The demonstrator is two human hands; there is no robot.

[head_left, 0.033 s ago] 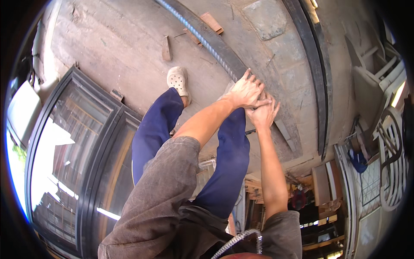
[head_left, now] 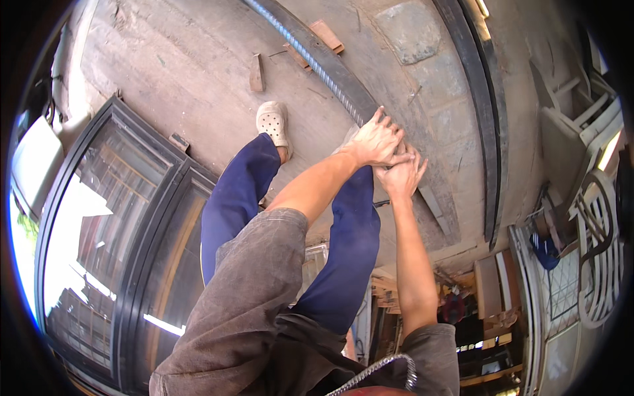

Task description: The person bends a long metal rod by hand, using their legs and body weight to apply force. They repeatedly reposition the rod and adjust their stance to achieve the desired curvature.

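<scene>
Lying over the nearer part of the dark beam, the left hand is showing partly spread fingers, while the right hand is touching it with fingers loosely bent; whether either is gripping anything cannot be told, the contact being hidden. The bluish ribbed rod is running along the beam's left side, a reddish-brown block sitting at its right. Uneven pressure could be rolling the rod loose and pinching fingers; a tilting beam could be catching the pale shoe at its left.

We can pass over the floor between our right hand and the black beams; the ribbed bar blocks forward-left.
</scene>
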